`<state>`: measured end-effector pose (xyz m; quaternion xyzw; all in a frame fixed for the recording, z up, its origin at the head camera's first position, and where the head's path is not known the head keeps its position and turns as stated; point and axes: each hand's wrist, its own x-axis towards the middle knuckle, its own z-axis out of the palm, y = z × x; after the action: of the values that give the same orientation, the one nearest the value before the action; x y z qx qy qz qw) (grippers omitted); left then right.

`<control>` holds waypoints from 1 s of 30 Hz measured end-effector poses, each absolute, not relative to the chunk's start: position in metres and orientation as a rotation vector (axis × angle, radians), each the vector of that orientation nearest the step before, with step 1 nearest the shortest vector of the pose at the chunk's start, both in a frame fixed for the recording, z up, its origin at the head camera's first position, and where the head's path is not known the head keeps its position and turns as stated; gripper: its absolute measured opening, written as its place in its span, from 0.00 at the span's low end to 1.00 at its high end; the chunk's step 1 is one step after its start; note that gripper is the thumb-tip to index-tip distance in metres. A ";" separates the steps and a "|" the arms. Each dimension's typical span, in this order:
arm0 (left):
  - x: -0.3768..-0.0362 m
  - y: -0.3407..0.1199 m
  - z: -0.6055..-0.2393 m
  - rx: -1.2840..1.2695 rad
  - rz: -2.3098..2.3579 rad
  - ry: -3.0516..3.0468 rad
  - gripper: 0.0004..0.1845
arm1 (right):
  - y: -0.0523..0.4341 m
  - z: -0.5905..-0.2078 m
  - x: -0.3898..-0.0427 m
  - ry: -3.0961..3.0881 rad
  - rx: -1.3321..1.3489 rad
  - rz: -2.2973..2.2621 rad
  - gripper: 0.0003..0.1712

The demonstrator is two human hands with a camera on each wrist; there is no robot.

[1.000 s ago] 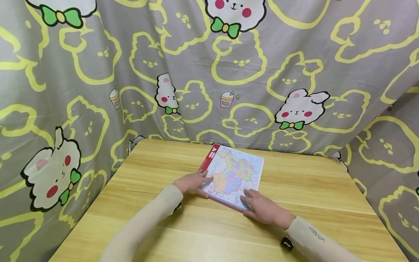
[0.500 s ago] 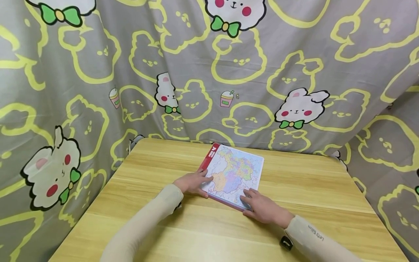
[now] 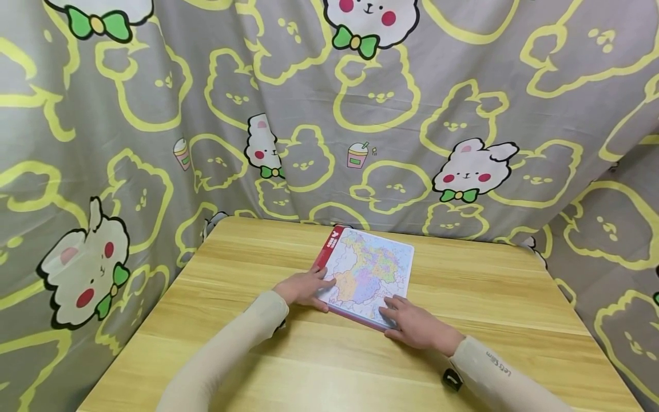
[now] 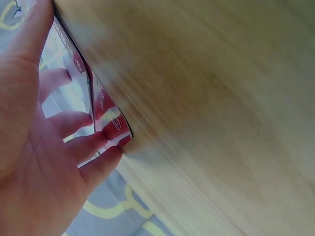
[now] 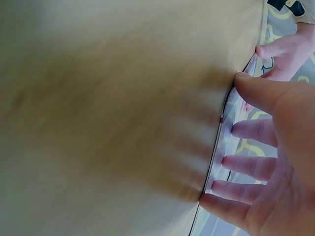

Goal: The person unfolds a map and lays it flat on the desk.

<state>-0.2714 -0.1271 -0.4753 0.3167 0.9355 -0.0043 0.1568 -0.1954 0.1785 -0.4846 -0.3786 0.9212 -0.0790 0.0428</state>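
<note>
A flat rectangular map board [image 3: 369, 266] with a colored map and a red strip [image 3: 329, 247] along one side lies flat on the table at an angle. My left hand [image 3: 304, 288] rests on its left side, thumb near the front edge and fingers spread over the red strip. In the left wrist view, that hand's fingertips [image 4: 115, 153] touch the glossy red border [image 4: 106, 110]. At the near right corner my right hand [image 3: 414, 323] rests with spread, fairly straight fingers. The right wrist view shows its thumb [image 5: 246, 81] and little finger against the board's edge. Both palms hide parts of the board.
The wooden table [image 3: 504, 297] reaches back to a grey curtain [image 3: 309, 114] with yellow animal outlines, which hangs behind and along both sides. A black device [image 3: 452, 379] is strapped at the right wrist. Pale sleeves [image 3: 231, 346] cover the forearms.
Almost nothing differs. The whole view shifts very slightly, and both hands keep their places on the map board.
</note>
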 end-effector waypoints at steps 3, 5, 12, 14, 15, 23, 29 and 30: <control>-0.271 -0.126 -0.477 0.912 -0.039 2.680 0.43 | 0.180 -0.485 -0.196 2.811 -1.160 -0.246 0.30; -0.270 -0.126 -0.476 0.908 -0.046 2.680 0.43 | 0.181 -0.484 -0.197 2.809 -1.165 -0.239 0.30; -0.265 -0.126 -0.476 0.922 -0.050 2.678 0.43 | 0.183 -0.483 -0.198 2.809 -1.179 -0.244 0.29; -0.264 -0.126 -0.476 0.923 -0.041 2.676 0.43 | 0.183 -0.484 -0.198 2.808 -1.171 -0.247 0.29; -0.264 -0.126 -0.476 0.920 -0.034 2.674 0.43 | 0.184 -0.484 -0.198 2.807 -1.166 -0.249 0.29; -0.261 -0.125 -0.480 0.923 -0.033 2.670 0.43 | 0.186 -0.486 -0.199 2.813 -1.159 -0.252 0.30; -0.257 -0.123 -0.478 0.947 -0.042 2.675 0.42 | 0.189 -0.485 -0.201 2.818 -1.175 -0.258 0.30; -0.257 -0.123 -0.478 0.945 -0.044 2.675 0.42 | 0.190 -0.486 -0.201 2.817 -1.172 -0.261 0.30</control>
<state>-0.2566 -0.1230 -0.4776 0.3291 0.9319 -0.0153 0.1517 -0.2009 0.1900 -0.4856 -0.3823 0.9193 -0.0850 0.0396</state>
